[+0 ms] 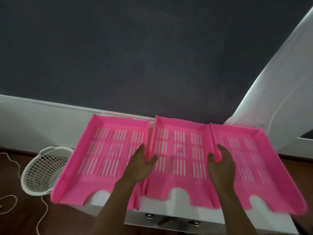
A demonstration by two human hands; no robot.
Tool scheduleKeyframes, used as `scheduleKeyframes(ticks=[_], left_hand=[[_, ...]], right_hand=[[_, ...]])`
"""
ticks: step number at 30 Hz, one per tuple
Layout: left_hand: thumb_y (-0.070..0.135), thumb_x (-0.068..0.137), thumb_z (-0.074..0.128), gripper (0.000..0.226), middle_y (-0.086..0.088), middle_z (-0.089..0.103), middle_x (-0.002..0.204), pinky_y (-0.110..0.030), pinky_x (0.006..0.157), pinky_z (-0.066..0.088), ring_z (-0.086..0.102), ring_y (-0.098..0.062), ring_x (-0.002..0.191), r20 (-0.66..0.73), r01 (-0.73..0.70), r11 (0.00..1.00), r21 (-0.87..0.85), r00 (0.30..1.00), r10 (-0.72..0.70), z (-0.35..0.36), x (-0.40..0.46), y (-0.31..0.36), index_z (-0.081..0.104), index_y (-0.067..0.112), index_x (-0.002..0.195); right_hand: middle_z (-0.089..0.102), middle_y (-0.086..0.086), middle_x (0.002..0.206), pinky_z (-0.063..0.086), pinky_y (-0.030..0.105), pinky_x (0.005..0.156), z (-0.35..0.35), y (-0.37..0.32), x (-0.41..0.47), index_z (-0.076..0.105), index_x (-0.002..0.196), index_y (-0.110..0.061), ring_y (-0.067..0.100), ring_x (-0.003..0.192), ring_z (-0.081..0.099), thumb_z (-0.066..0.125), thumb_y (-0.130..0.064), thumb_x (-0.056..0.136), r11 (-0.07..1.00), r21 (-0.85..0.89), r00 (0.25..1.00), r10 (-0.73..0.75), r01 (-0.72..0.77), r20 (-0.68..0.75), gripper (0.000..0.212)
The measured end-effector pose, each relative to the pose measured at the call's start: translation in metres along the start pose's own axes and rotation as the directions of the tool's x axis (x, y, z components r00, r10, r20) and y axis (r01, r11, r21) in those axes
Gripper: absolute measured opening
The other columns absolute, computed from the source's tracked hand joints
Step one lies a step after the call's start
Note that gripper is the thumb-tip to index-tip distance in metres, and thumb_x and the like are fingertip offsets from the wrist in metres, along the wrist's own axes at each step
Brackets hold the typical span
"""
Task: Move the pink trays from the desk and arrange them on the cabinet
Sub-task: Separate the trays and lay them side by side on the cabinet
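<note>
The left hand's fingers (pixel 141 150) lie extended and close together, palm down, draped over the side wall between the left tray (pixel 101 160) and the middle tray (pixel 179 158), the thumb on the middle tray's floor; the left hand (pixel 142 167) thus straddles that wall, and whether it presses or only rests I cannot tell; the right hand's fingers (pixel 223 151) are likewise stretched forward and loosely together, laid over the wall between the middle tray and the right tray (pixel 254 160), the thumb on the middle tray's side; the right hand (pixel 221 168) grips nothing closed, its palm flat on the plastic. All three pink trays sit side by side on the white cabinet (pixel 169 212), long axes running from the person toward the dark wall (pixel 135 56); each one's notched, open front edge points toward the person and its raised back wall toward the dark wall; the middle and right trays touch along their shared wall, while the left tray is just beside the middle one and splays slightly outward; the right tray looks blurred and overhangs the cabinet's front corner. A white mesh basket (pixel 44 170) stands on the wooden floor (pixel 20 221) left of the cabinet, with a pale cord (pixel 13 167) trailing near it.
</note>
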State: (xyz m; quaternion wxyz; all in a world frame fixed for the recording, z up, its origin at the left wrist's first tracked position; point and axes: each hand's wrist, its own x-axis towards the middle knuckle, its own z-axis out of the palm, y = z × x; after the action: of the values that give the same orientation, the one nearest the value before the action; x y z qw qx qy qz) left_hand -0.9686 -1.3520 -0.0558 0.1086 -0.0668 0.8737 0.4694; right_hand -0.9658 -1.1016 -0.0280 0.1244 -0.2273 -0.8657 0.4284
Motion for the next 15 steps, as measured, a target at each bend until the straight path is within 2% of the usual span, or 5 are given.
scheduleKeyframes(ticks=[3,6,8,10,15], left_hand=[[0.042,0.096,0.053,0.088,-0.009,0.007,0.167,-0.029,0.114,0.013,0.016,-0.028,0.152,0.0,0.017,1.0,-0.003,1.0,-0.017,0.026,0.01,0.007,-0.003,0.01,0.157],[0.023,0.1,0.049,0.08,-0.009,0.007,0.167,-0.022,0.11,0.022,0.035,-0.024,0.145,0.01,-0.02,0.999,0.045,1.0,0.02,0.035,0.022,0.01,-0.004,0.01,0.157],[0.009,0.1,0.045,0.076,-0.01,0.018,0.165,-0.01,0.082,0.048,0.061,-0.002,0.094,-0.018,-0.045,0.995,0.091,0.999,0.047,0.042,0.031,0.012,-0.003,0.011,0.158],[0.0,0.096,0.044,0.077,-0.012,0.034,0.158,-0.012,0.047,0.041,0.048,-0.003,0.059,-0.078,-0.026,0.991,0.129,0.996,0.037,0.049,0.041,0.009,-0.001,0.013,0.158],[-0.005,0.095,0.042,0.076,-0.015,0.048,0.147,-0.015,0.037,0.035,0.047,-0.009,0.051,-0.157,0.0,0.985,0.172,0.987,0.028,0.054,0.047,0.01,0.005,0.014,0.158]], right_hand=[[0.029,0.02,0.16,0.028,0.055,0.117,-0.028,0.035,0.024,0.028,0.154,-0.006,0.04,0.147,0.028,0.065,-0.037,0.091,0.975,-0.204,0.992,0.108,-0.093,0.066,0.079],[0.039,0.019,0.157,0.033,0.042,0.115,-0.028,0.05,0.027,0.027,0.155,-0.004,0.037,0.142,0.041,0.058,-0.03,0.098,0.973,-0.204,0.96,0.154,-0.106,0.233,0.07],[0.068,0.019,0.122,0.049,0.028,0.091,-0.02,0.054,0.022,0.038,0.151,-0.003,0.027,0.099,0.072,0.051,-0.018,0.101,0.977,-0.212,0.971,0.085,-0.036,0.224,0.054],[0.069,0.006,0.082,0.054,0.024,0.061,-0.014,0.059,0.019,0.041,0.15,-0.004,0.004,0.05,0.06,0.05,-0.014,0.101,0.982,-0.186,0.977,0.071,-0.033,0.2,0.051],[0.062,-0.001,0.061,0.056,0.026,0.046,-0.013,0.069,0.023,0.044,0.148,-0.006,0.0,0.038,0.05,0.051,-0.014,0.1,0.983,-0.18,0.976,0.068,-0.03,0.206,0.049]])
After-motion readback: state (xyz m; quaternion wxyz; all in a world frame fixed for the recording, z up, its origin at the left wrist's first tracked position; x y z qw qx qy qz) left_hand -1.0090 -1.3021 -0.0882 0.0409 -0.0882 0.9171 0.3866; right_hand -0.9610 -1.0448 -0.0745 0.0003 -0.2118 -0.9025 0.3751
